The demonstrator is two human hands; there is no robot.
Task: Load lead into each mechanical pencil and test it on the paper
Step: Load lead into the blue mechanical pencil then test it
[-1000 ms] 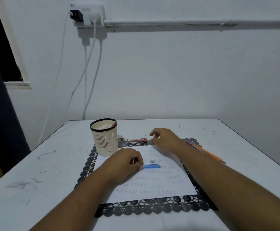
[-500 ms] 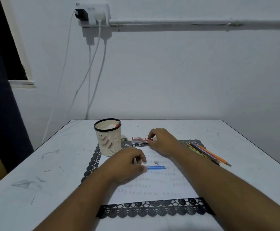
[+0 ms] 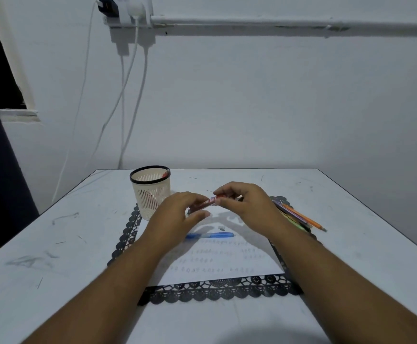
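White scuffed surface (image 3: 78, 244) against a pale wall; both hands, left (image 3: 177, 214) and right (image 3: 244, 204), pinch a red lead case (image 3: 206, 203) above the paper (image 3: 227, 259), blue pencil (image 3: 210, 235) just beneath

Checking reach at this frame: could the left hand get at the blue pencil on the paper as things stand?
Probably yes. The blue pencil lies uncovered on the paper, just below the left hand, with nothing between them. But both hands now hold the red lead case, so the left would have to let go first.
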